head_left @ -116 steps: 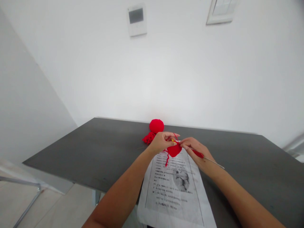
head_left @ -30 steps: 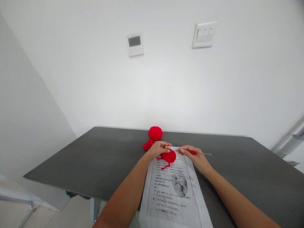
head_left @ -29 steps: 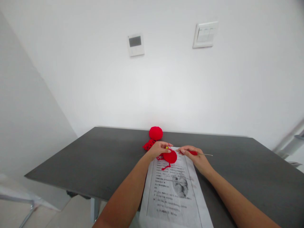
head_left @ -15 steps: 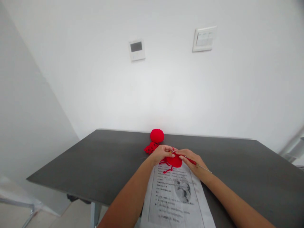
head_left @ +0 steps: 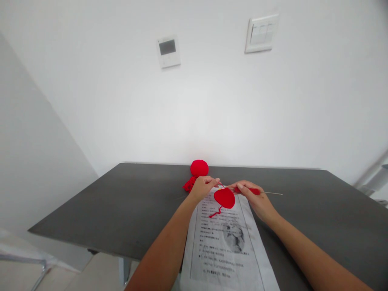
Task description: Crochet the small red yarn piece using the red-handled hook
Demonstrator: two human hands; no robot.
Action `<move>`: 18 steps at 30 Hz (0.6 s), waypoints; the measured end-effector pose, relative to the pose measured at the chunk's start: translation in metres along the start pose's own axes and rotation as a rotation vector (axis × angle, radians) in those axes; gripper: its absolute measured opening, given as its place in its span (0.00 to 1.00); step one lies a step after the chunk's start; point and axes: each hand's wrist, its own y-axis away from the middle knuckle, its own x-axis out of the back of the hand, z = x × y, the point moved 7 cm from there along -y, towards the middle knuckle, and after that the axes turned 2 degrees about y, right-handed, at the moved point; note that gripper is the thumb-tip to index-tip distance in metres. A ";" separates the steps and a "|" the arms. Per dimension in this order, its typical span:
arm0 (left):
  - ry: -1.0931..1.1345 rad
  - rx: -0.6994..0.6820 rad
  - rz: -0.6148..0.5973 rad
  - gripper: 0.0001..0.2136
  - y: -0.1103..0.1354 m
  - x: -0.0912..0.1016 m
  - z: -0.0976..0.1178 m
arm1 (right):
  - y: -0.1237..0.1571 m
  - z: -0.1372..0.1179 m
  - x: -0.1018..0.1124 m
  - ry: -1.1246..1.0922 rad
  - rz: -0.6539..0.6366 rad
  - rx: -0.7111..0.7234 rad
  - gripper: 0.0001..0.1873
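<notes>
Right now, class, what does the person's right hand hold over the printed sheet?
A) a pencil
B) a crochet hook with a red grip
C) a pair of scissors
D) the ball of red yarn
B: the right hand pinches a crochet hook whose red grip and thin metal shaft show, beside the round red crochet piece above the printed sheet.

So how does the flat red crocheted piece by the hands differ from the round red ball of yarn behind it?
The flat red crocheted piece is a thin disc with a loose tail, hanging between both hands above the printed paper sheet; the round red ball of yarn is plump, untouched, and sits on the dark grey table near the wall. Both are the same bright red.
</notes>
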 end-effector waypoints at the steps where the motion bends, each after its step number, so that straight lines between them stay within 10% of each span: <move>1: 0.048 0.018 -0.011 0.16 0.000 -0.003 0.001 | 0.000 0.002 0.000 -0.023 0.003 -0.007 0.18; 7: 0.301 0.102 -0.120 0.21 0.006 -0.018 0.007 | -0.003 -0.001 0.000 -0.216 0.017 -0.036 0.18; 12: 0.249 0.123 0.000 0.19 0.004 -0.002 0.002 | -0.004 0.004 0.007 -0.446 0.013 -0.147 0.13; 18: 0.795 0.139 0.216 0.18 -0.001 0.026 -0.006 | -0.010 0.020 0.034 -0.500 0.134 -0.143 0.10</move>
